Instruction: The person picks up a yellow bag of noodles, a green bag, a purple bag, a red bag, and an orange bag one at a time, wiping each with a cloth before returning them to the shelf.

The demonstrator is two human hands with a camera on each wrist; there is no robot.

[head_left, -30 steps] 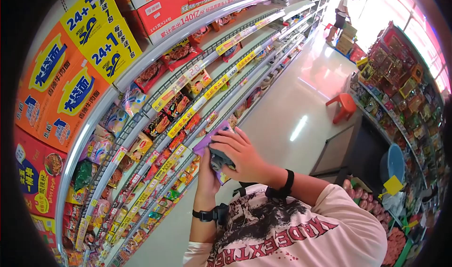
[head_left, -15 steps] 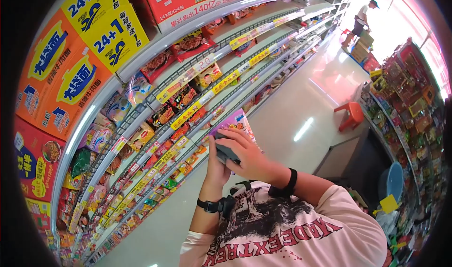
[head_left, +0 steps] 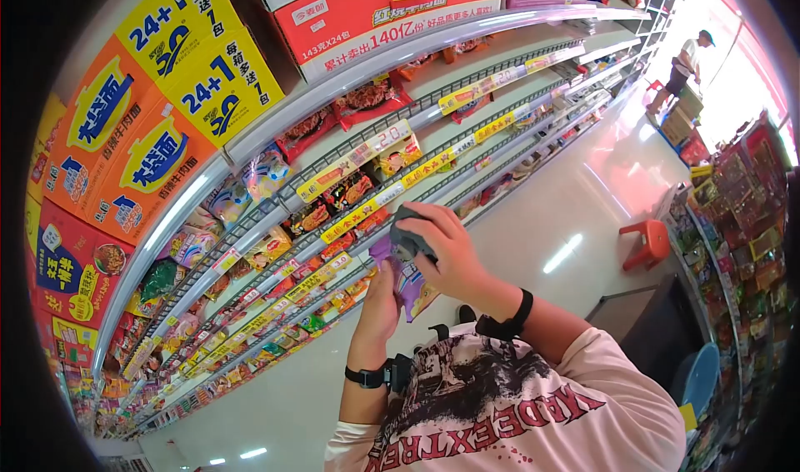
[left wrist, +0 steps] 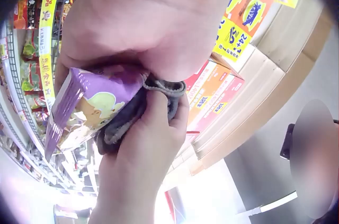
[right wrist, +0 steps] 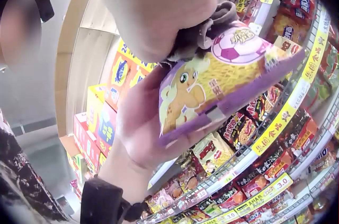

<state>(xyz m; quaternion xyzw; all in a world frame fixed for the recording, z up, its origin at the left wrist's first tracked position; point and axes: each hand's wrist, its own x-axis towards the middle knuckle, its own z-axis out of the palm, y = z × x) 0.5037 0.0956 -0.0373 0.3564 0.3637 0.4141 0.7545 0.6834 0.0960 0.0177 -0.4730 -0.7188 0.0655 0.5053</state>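
Observation:
My left hand (head_left: 381, 305) holds a purple snack bag (head_left: 410, 284) with a cartoon pony and a pink ball printed on it. In the right wrist view the bag (right wrist: 209, 83) lies across that hand's palm, its printed face showing. My right hand (head_left: 450, 251) grips a crumpled dark grey cloth (head_left: 408, 243) against the bag. From the left wrist, the right thumb is seen pressing into the cloth (left wrist: 119, 126) beside the bag's purple end.
Curved shelves of packaged snacks and noodles, with yellow price strips (head_left: 358, 214), run along the left. Orange cartons (head_left: 133, 155) stand on top. Across the tiled aisle are a red stool (head_left: 646, 244), a blue basin (head_left: 702, 378) and another rack (head_left: 750, 247). A person (head_left: 687, 64) stands far down the aisle.
The bag has been turned about in the left hand, and the right hand with the cloth has shifted up over its upper end. The head view has swung left.

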